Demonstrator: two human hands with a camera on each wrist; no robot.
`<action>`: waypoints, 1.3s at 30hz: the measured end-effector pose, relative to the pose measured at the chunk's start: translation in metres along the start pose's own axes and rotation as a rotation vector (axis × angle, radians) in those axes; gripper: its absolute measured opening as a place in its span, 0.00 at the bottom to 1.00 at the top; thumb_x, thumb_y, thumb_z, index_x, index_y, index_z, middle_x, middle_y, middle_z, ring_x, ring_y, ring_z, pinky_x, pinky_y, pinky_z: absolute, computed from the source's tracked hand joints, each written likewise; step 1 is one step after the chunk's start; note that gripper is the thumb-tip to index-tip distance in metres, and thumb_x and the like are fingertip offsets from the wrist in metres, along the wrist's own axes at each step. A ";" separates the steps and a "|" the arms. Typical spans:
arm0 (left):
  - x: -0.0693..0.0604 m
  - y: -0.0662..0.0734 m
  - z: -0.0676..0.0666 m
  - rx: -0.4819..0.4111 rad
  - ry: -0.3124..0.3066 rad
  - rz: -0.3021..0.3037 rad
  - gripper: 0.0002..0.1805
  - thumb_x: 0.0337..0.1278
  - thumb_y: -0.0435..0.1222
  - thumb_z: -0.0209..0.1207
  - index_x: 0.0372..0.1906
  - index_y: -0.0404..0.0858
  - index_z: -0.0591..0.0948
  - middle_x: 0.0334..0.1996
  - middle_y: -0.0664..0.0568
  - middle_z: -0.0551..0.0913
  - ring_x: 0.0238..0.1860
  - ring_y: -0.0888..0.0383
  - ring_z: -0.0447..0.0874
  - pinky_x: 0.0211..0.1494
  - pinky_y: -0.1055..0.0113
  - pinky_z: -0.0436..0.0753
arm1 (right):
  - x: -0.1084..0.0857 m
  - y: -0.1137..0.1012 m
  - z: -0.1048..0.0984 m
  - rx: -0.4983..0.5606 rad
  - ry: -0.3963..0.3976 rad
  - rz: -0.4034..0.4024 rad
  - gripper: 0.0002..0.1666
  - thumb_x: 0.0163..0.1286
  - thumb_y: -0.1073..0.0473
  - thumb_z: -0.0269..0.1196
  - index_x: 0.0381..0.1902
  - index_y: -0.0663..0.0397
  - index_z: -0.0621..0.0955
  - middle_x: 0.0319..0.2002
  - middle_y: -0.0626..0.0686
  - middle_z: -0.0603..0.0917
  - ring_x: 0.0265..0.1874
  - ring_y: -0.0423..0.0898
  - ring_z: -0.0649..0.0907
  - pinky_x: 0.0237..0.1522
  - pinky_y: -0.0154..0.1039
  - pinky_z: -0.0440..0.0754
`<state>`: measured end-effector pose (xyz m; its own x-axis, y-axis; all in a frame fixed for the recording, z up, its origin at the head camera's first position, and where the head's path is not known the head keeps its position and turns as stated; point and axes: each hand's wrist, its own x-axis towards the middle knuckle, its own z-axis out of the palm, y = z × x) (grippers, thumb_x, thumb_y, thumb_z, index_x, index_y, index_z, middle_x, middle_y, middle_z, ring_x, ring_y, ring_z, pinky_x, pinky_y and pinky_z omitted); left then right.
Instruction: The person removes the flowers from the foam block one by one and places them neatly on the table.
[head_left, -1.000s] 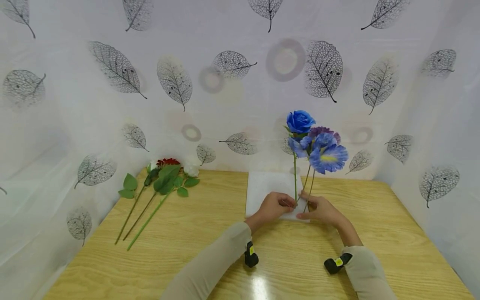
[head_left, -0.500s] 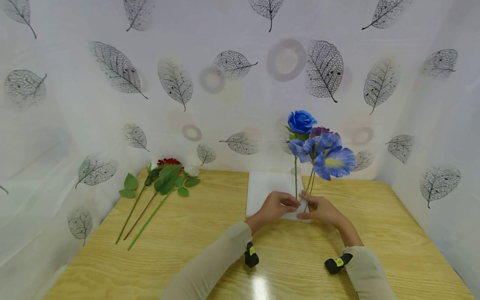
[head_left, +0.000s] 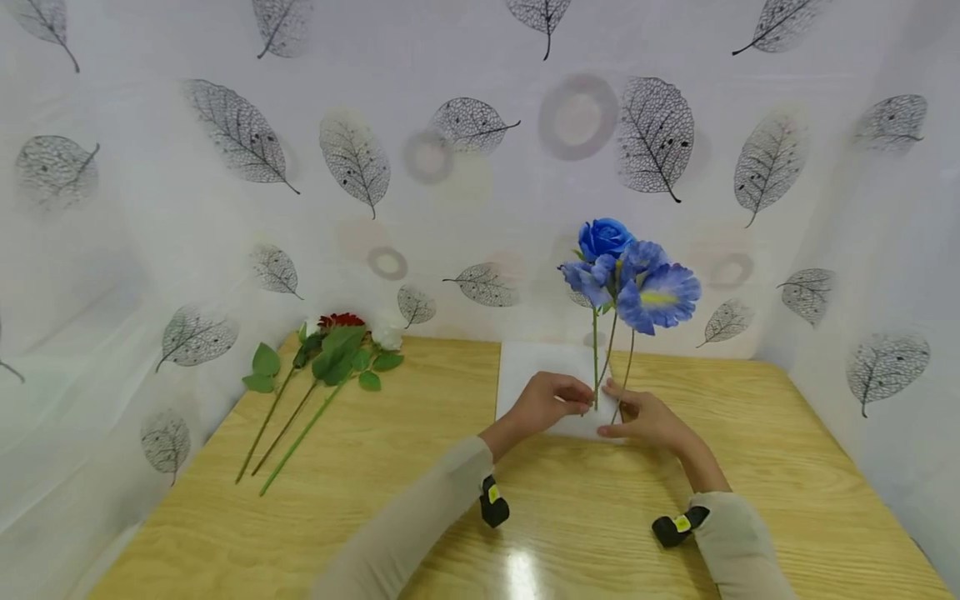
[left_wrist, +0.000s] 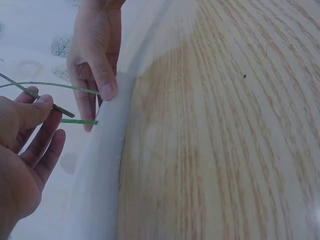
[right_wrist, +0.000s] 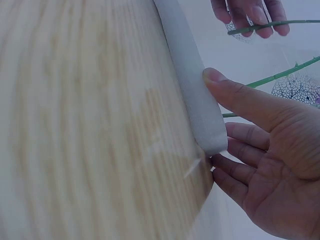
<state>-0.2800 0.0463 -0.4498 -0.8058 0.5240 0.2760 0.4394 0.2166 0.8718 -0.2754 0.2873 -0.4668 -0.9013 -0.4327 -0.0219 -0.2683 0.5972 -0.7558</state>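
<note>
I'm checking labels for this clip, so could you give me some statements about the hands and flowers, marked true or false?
1. The left hand pinches a stem. True.
2. The right hand touches the white block. True.
3. The pinched stem's lower end is sunk in the white block. False: it is free.
4. The red flower lies on the table. True.
5. Every flower lies flat. False: the blue rose stands upright.

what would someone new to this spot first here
Probably the vivid blue rose and the ruffled blue flower with its yellow patch, right of centre against the pale leaf-print backdrop. Below them, the left hand pinches a stem while the right hand holds the white block at its near right corner. A red bloom stands out at the table's far left.
</note>
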 end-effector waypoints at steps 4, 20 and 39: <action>-0.003 0.000 -0.009 0.007 0.012 -0.010 0.10 0.61 0.27 0.67 0.46 0.36 0.89 0.43 0.45 0.91 0.41 0.60 0.90 0.44 0.75 0.85 | -0.001 0.000 -0.001 0.013 -0.012 -0.019 0.52 0.64 0.51 0.74 0.76 0.68 0.62 0.77 0.72 0.53 0.74 0.71 0.62 0.67 0.61 0.73; -0.016 0.002 -0.043 -0.014 0.031 -0.022 0.10 0.62 0.28 0.67 0.48 0.33 0.88 0.45 0.42 0.91 0.43 0.56 0.91 0.44 0.73 0.87 | -0.001 -0.006 -0.002 -0.013 0.005 -0.018 0.51 0.63 0.54 0.75 0.75 0.69 0.63 0.76 0.71 0.57 0.72 0.70 0.65 0.68 0.63 0.69; -0.034 0.005 -0.075 -0.014 0.053 -0.058 0.09 0.64 0.30 0.65 0.48 0.37 0.88 0.46 0.43 0.90 0.42 0.60 0.88 0.51 0.48 0.87 | 0.001 -0.002 -0.002 -0.038 0.010 -0.019 0.51 0.63 0.54 0.75 0.75 0.70 0.64 0.75 0.69 0.60 0.74 0.68 0.63 0.68 0.62 0.69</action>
<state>-0.2798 -0.0322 -0.4250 -0.8500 0.4662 0.2454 0.3860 0.2341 0.8923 -0.2760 0.2870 -0.4638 -0.8992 -0.4375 -0.0015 -0.2977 0.6143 -0.7308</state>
